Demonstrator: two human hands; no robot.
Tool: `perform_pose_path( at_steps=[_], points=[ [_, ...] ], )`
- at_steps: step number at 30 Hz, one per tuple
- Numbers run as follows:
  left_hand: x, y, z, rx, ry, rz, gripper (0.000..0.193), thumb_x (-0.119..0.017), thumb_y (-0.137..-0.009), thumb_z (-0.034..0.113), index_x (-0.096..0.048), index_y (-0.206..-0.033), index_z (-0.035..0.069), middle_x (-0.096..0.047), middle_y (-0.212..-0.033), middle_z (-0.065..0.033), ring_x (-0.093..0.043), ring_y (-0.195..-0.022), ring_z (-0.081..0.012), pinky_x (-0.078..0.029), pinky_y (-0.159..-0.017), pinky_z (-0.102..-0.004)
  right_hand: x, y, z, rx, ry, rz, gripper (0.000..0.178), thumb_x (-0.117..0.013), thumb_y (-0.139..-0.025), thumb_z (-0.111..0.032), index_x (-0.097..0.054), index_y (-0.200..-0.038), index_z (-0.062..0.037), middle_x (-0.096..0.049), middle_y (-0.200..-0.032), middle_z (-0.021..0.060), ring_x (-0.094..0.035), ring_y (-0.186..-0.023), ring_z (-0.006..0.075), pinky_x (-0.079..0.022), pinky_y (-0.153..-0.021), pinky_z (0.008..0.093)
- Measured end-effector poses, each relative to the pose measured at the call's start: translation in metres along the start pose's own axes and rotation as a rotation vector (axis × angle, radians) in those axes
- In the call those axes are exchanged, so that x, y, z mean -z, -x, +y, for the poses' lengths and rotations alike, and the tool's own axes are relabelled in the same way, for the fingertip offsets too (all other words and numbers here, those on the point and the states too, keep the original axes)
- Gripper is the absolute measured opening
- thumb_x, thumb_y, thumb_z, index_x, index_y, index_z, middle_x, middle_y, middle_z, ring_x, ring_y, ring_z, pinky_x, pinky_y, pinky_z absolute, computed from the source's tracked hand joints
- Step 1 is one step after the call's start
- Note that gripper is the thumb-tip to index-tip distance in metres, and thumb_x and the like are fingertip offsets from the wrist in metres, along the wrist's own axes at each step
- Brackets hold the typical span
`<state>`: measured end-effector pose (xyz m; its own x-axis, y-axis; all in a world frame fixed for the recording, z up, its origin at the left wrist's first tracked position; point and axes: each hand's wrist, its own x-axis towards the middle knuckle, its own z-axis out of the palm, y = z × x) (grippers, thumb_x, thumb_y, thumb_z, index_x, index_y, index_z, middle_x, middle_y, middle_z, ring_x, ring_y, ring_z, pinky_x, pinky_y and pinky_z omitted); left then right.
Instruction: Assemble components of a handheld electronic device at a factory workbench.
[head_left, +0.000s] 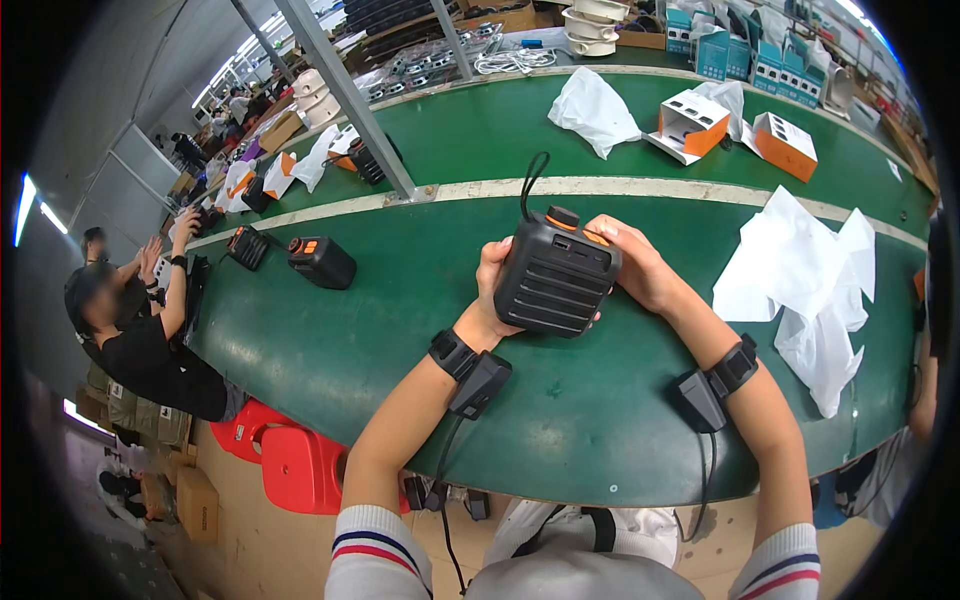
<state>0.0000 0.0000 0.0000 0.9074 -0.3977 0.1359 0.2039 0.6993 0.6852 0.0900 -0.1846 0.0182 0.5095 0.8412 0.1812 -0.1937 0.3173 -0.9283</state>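
A black portable speaker [556, 285] with a ribbed face, an orange-ringed knob and a wrist strap is held above the green table. My left hand [492, 290] is closed round its left side. On the right, my right hand [638, 262] grips the speaker's other edge, its fingers at the orange buttons on top. Both wrists wear black straps with small boxes and cables. Farther left on the table stand a similar black speaker [322, 262] and another one [247, 246] beyond it.
White wrapping sheets [790, 265] lie on the right of the green table [420, 310]. Open orange-and-white boxes [690, 125] and a white bag [592, 108] rest on the belt behind. A metal post [350, 100] rises at the table's far edge. Co-workers [140, 340] work at left; red stools [300, 470] stand below.
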Motion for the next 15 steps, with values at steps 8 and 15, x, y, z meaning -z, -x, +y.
perform_pose_path(
  at_steps=[8,15],
  points=[
    [-0.019,0.000,0.001,-0.111,-0.077,0.096,0.091,-0.053,-0.074,0.063,-0.035,-0.139,0.001,-0.047,-0.130,-0.0248,-0.055,-0.110,-0.0423,-0.050,-0.089,-0.0523,-0.009,0.000,-0.005,-0.034,-0.114,0.095,0.041,-0.048,-0.095,-0.043,-0.057,-0.111,-0.0066,-0.061,-0.093,0.0018,-0.056,-0.077,0.0104,-0.045,-0.072,0.0261],
    [-0.027,-0.009,-0.011,-0.331,-0.786,0.225,0.100,-0.082,-0.060,0.006,-0.022,-0.140,0.010,-0.037,-0.135,-0.0122,-0.039,-0.127,-0.0234,-0.033,-0.106,-0.0365,-0.013,-0.001,0.000,0.022,-0.252,0.231,0.039,-0.050,-0.094,-0.038,-0.058,-0.113,-0.0046,-0.062,-0.097,0.0038,-0.062,-0.087,0.0121,-0.049,-0.080,0.0269]
  ],
)
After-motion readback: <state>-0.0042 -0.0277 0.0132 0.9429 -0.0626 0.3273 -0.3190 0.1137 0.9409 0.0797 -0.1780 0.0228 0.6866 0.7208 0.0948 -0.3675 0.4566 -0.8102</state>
